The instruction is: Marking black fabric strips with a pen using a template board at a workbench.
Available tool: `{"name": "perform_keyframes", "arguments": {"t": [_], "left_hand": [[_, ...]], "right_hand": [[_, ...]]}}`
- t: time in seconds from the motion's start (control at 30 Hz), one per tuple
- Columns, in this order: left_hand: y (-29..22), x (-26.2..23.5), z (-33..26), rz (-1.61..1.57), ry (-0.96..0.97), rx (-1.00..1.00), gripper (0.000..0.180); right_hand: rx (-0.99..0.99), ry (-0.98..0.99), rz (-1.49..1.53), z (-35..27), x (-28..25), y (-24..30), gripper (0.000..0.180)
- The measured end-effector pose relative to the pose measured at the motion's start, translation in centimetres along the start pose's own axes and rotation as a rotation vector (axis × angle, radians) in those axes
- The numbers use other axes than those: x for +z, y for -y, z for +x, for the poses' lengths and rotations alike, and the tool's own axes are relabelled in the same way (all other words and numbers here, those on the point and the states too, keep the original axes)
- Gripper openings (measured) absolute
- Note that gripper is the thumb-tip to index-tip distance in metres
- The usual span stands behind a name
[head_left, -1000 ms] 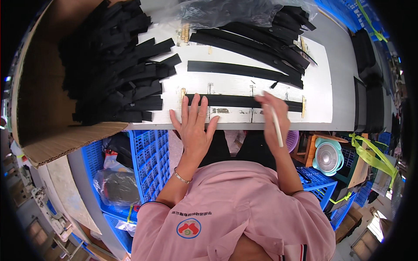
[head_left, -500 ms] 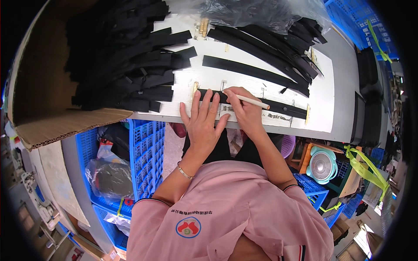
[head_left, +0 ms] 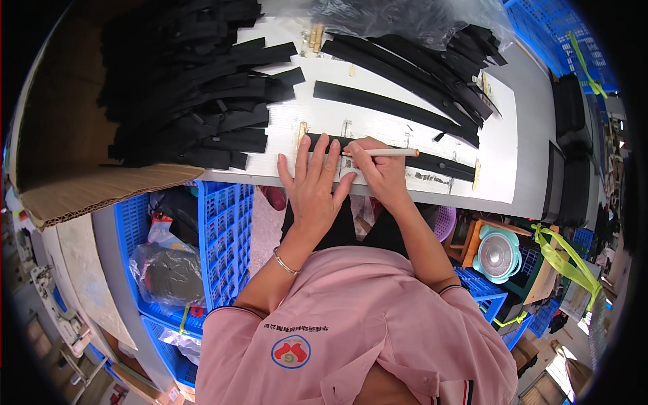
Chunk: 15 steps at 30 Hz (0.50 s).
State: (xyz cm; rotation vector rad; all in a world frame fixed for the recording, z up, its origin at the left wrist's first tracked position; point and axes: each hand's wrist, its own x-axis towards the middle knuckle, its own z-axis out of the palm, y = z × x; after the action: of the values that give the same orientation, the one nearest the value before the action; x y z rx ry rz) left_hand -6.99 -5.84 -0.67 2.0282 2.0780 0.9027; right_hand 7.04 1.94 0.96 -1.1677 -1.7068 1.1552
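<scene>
A black fabric strip (head_left: pixel 432 164) lies along the near edge of the white board (head_left: pixel 496 158), between two tan end pieces. My left hand (head_left: pixel 312 165) presses flat on the strip's left part with its fingers spread. Just beside it, my right hand (head_left: pixel 381 169) pinches a white pencil (head_left: pixel 395 152), its tip down at the strip near my left fingers. The exact contact of the tip is too small to make out. Farther back, another black strip (head_left: pixel 385 108) lies alone on the board, with several more strips (head_left: pixel 412 71) beyond it.
A big heap of black strips (head_left: pixel 182 101) spills from a cardboard box (head_left: pixel 115 192) on the left. Clear plastic sheeting (head_left: pixel 405 20) covers the far side. Blue crates (head_left: pixel 226 236) stand below the table's left front, and a turquoise-rimmed fan (head_left: pixel 498 255) sits at lower right.
The pencil has swung from slanting down to the right to nearly level, and its tip has shifted slightly down toward me. My left hand stays in place on the strip.
</scene>
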Motion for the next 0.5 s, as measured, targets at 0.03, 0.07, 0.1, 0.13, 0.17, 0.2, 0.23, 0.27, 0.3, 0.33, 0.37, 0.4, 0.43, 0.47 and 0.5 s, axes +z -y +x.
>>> {"name": "perform_keyframes", "arguments": {"t": [0.03, 0.07, 0.1, 0.13, 0.17, 0.2, 0.23, 0.27, 0.3, 0.33, 0.37, 0.4, 0.43, 0.47, 0.5], "left_hand": [[0.0, 0.0, 0.0, 0.001, 0.002, 0.000, 0.062], [0.0, 0.0, 0.0, 0.002, 0.003, -0.001, 0.062], [0.0, -0.1, 0.0, 0.002, 0.005, 0.001, 0.062], [0.0, -0.1, 0.0, -0.009, 0.011, -0.006, 0.063], [0.0, -0.1, 0.0, -0.019, 0.017, -0.013, 0.064], [-0.1, -0.1, 0.0, -0.020, 0.019, -0.010, 0.064], [-0.1, 0.0, 0.0, -0.014, 0.020, -0.010, 0.064], [-0.2, 0.1, 0.1, -0.008, 0.022, -0.008, 0.064], [-0.1, 0.1, 0.1, -0.013, 0.024, 0.000, 0.064], [-0.1, 0.1, 0.1, 0.011, 0.024, 0.005, 0.063], [0.0, 0.1, 0.1, 0.033, 0.023, 0.010, 0.063], [-0.1, 0.1, 0.1, 0.026, 0.025, 0.020, 0.063], [-0.1, 0.1, 0.0, 0.025, 0.025, 0.014, 0.063], [0.0, 0.0, 0.0, 0.023, 0.024, 0.007, 0.063], [0.0, 0.0, 0.1, 0.026, 0.029, 0.012, 0.062]], "right_hand": [[-0.023, 0.022, -0.007, 0.0, 0.0, 0.0, 0.020], [-0.022, 0.020, -0.007, 0.0, 0.0, 0.0, 0.020], [-0.032, 0.026, -0.033, 0.0, 0.0, 0.0, 0.020], [-0.043, 0.031, -0.059, 0.0, 0.0, -0.1, 0.020], [-0.041, 0.028, -0.059, 0.0, 0.0, -0.1, 0.020], [-0.071, 0.023, -0.078, 0.1, 0.1, -0.2, 0.019], [-0.100, 0.016, -0.100, 0.1, 0.1, -0.3, 0.018], [-0.098, 0.008, -0.103, 0.2, 0.1, -0.5, 0.018], [-0.125, 0.012, -0.085, 0.3, 0.1, -0.7, 0.018], [-0.152, 0.016, -0.068, 0.4, 0.1, -0.7, 0.017], [-0.150, 0.006, -0.073, 0.3, -0.1, -0.6, 0.017], [-0.116, 0.027, -0.043, 0.1, -0.4, -0.4, 0.018], [-0.083, 0.051, -0.008, 0.0, -0.6, 0.0, 0.019], [-0.083, 0.043, -0.011, -0.3, -1.2, 0.2, 0.019], [-0.043, -0.033, 0.004, -0.8, -2.1, 0.3, 0.019]]}}
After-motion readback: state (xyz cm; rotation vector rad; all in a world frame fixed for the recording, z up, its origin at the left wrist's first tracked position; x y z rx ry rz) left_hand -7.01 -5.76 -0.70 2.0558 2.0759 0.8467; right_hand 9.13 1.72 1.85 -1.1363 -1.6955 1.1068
